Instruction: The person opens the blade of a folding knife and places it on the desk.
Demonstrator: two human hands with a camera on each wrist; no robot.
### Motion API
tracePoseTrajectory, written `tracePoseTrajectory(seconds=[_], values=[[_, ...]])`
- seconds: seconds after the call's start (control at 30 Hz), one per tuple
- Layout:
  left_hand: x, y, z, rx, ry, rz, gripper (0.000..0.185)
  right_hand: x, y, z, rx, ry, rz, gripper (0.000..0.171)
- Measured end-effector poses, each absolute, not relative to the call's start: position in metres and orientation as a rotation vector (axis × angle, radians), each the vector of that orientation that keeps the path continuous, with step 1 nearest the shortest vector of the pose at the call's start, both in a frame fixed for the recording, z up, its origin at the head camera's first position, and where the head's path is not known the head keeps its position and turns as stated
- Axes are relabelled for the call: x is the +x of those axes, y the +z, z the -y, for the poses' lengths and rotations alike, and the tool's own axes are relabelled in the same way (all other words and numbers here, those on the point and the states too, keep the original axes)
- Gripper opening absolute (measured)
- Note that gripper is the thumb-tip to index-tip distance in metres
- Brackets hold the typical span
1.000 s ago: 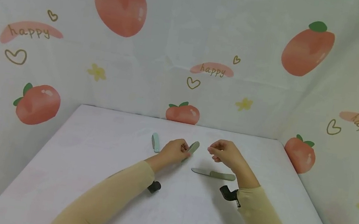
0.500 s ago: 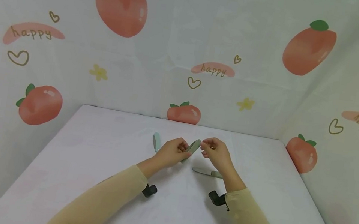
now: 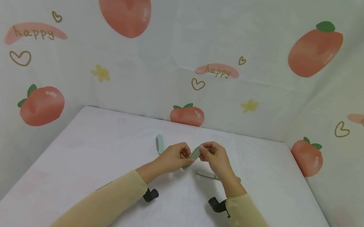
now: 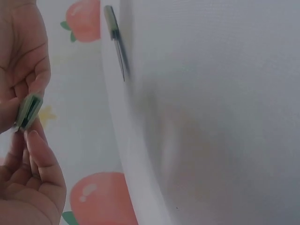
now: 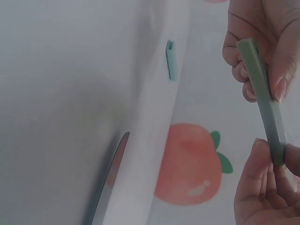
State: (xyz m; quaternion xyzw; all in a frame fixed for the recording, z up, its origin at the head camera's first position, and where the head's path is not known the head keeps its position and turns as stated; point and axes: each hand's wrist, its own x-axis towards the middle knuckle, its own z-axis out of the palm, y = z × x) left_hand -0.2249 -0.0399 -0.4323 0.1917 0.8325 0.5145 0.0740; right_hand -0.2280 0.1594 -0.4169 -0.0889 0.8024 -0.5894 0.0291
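Observation:
Both hands hold a small olive-green sheath just above the white table. My left hand grips its lower end, and my right hand pinches its upper end. In the right wrist view the green sheath runs between the right hand below and the left hand's fingers above. The left wrist view shows the green sheath's open end between fingertips. A knife with a green handle lies on the table under my right wrist.
A pale blue sheath lies on the table left of my left hand, also visible in the right wrist view. The knife lies flat near the table's edge. Cloth printed with fruit hangs behind and on both sides.
My right hand has moved left, away from above the knife, and has taken the green sheath's upper end. My left hand has kept its hold in nearly the same place.

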Motion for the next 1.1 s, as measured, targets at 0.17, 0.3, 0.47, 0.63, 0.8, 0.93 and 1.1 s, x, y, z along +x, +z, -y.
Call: tracePoseTrajectory(seconds=[0.17, 0.3, 0.47, 0.63, 0.8, 0.93, 1.1], values=[[-0.224, -0.4316, 0.0424, 0.657, 1.432, -2.538, 0.021, -0.2268, -0.419, -0.1569, -0.336, -1.829, -2.401, 0.027], [-0.2227, -0.4296, 0.0449, 0.729, 1.349, -2.544, 0.022, -0.2241, -0.4187, -0.155, -0.387, -1.811, -2.362, 0.027], [-0.2222, -0.4281, 0.0474, 0.769, 1.333, -2.513, 0.024, -0.2228, -0.4171, -0.1547, -0.449, -1.792, -2.344, 0.026], [-0.2217, -0.4282, 0.0491, 0.769, 1.434, -2.412, 0.021, -0.2239, -0.4155, -0.1555, -0.48, -1.79, -2.332, 0.024], [-0.221, -0.4282, 0.0498, 0.768, 1.511, -2.352, 0.019, -0.2244, -0.4143, -0.1557, -0.477, -1.789, -2.344, 0.023], [-0.2213, -0.4292, 0.0496, 0.767, 1.55, -2.379, 0.018, -0.2243, -0.4148, -0.157, -0.454, -1.798, -2.368, 0.023], [-0.2216, -0.4318, 0.0491, 0.758, 1.558, -2.457, 0.017, -0.2241, -0.4179, -0.159, -0.417, -1.825, -2.363, 0.023]])
